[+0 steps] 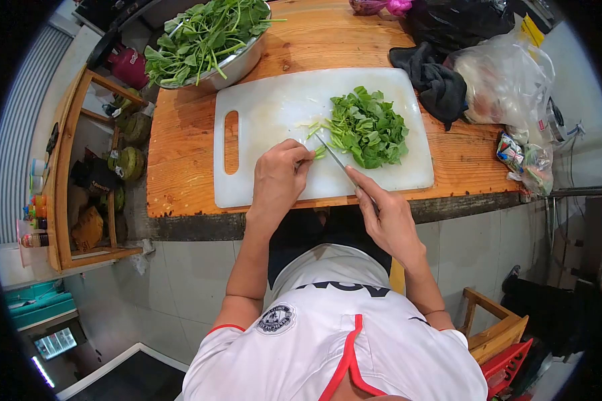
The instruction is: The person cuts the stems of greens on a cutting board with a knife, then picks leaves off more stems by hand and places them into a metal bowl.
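The left hand (277, 175) pinches green stems (320, 153) on the white cutting board (267, 100), while the right hand (386, 215) is closed around the knife (334, 158), whose blade lies near the cut leaves (371, 127).

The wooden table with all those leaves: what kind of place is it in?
Probably a kitchen: there's a white cutting board, a knife and a metal bowl heaped with leafy greens.

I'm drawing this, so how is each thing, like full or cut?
Knife: held in right hand
Left hand: holding green stems
Chopped greens: in a pile
Cutting board: flat on table
Metal bowl: heaped with long-stemmed greens
Clear plastic bag: bulging
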A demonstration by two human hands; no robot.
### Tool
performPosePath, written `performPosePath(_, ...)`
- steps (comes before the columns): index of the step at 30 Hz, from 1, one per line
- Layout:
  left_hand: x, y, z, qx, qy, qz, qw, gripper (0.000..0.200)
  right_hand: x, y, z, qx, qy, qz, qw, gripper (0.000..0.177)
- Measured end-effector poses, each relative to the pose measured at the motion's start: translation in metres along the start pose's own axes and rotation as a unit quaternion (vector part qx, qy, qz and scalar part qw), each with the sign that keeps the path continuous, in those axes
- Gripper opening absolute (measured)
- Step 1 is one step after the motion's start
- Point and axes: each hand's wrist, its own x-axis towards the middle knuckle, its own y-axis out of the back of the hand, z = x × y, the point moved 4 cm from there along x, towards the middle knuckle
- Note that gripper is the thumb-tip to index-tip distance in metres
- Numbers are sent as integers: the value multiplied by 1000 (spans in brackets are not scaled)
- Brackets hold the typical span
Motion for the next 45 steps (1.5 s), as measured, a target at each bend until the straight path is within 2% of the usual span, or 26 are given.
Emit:
performPosePath(3,0,3,2,-32,18,-11,999,14,-5,4,-8,5,-5,14,1000,44)
performPosePath(6,0,3,4,-60,12,17,998,9,-13,0,-7,3,7,22,1000,46)
performPosePath(12,1,4,4,-43,41,-24,998,16,-19,-4,-5,23,5,8,1000,49)
performPosePath(15,1,2,2,-76,37,8,996,12,-18,-5,-7,16,-2,0,1000,50)
performPosePath(21,5,5,4,-19,8,-30,999,13,-20,-15,-6,-50,54,18,997,54)
performPosePath(24,6,4,3,-19,6,-33,999,13,-10,-21,-6,-109,45,3,993,54)
performPosePath(27,5,4,3,-28,24,-33,999,13,2,-29,-4,-100,60,24,993,52)
performPosePath(30,2,3,-4,-77,57,-19,995,13,7,-21,-1,-11,58,31,998,46)
performPosePath(33,-1,7,-6,-82,62,-11,995,16,3,-7,1,17,-5,22,1000,41)
performPosePath(36,-6,9,-7,-129,39,19,991,16,-3,5,-1,4,-17,25,1000,40)
performPosePath(40,-10,17,-19,-210,88,63,972,12,-9,5,-3,17,6,35,999,42)
performPosePath(43,-13,25,-25,-211,92,121,966,10,-12,-2,-7,24,7,5,1000,44)
performPosePath(45,-16,24,-20,-155,65,109,980,10,-11,-6,-7,14,5,-3,1000,44)
